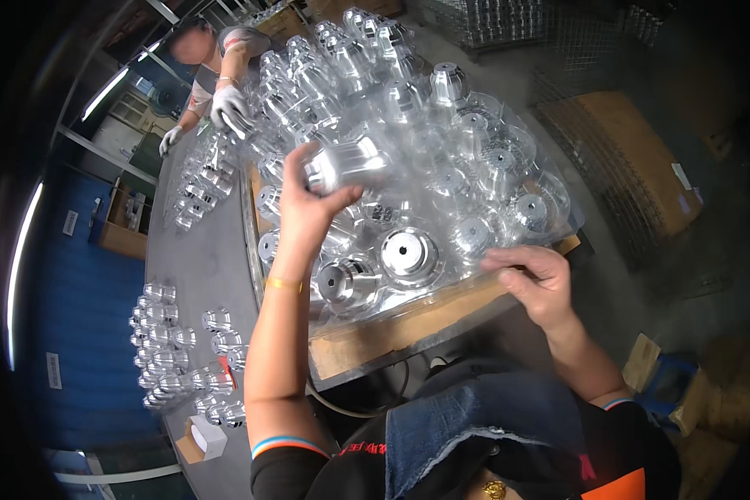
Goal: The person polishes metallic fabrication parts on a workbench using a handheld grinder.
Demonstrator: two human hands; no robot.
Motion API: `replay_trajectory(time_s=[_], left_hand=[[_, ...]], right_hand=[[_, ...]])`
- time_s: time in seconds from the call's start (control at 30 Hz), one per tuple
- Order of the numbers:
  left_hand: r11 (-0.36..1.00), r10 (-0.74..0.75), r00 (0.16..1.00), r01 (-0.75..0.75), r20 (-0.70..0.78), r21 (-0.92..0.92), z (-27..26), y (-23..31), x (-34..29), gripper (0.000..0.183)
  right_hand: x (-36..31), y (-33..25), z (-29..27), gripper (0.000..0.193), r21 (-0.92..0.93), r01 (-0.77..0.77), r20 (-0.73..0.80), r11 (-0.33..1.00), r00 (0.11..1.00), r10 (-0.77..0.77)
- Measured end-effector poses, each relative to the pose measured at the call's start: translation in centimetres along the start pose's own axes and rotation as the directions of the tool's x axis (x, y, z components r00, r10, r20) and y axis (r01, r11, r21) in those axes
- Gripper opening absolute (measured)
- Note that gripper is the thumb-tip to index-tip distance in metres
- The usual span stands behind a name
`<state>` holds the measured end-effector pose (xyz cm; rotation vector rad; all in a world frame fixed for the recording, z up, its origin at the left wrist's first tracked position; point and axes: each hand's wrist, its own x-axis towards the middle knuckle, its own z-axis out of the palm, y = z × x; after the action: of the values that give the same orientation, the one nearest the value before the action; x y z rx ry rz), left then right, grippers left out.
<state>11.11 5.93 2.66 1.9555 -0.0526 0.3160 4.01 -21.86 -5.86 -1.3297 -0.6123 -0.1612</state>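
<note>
The left hand point(308, 196) has its fingers closed around a shiny metal cup point(347, 164), lifted above the clear tray point(508, 179). The right hand point(535, 279), fingers curled, presses the tray's near edge (it looks flimsy); loosening there could tip the parts.

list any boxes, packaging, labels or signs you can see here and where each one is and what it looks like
small white box: open, on a brown card near the lower left, by the loose metal parts.
cardboard box: brown, open, beyond the grey table's left edge.
white labels: two small rectangles on the blue surface at left.
clear plastic sheet: over the shiny metal cups, right hand at its edge.
</note>
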Motion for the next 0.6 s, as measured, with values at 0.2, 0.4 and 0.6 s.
replay_trajectory(time_s=[0.2,0.4,0.6], left_hand=[[0.679,-0.082,0.946,-0.178,0.315,0.712,3.2,-4.0,4.0,0.076],[0.585,-0.309,0.791,-0.280,0.528,0.761,6.5,-0.3,7.8,0.076],[0.688,0.007,0.954,-0.222,0.299,0.691,10.1,-2.9,19.8,0.078]], right_hand=[[-1.3,0.5,-6.2,0.019,-0.032,-0.079,-0.201,0.996,0.977,0.071],[-1.3,0.9,-9.9,0.020,0.036,-0.164,-0.278,0.986,0.946,0.168],[-2.6,1.6,-12.7,0.020,0.000,-0.194,-0.321,0.981,0.929,0.183]])
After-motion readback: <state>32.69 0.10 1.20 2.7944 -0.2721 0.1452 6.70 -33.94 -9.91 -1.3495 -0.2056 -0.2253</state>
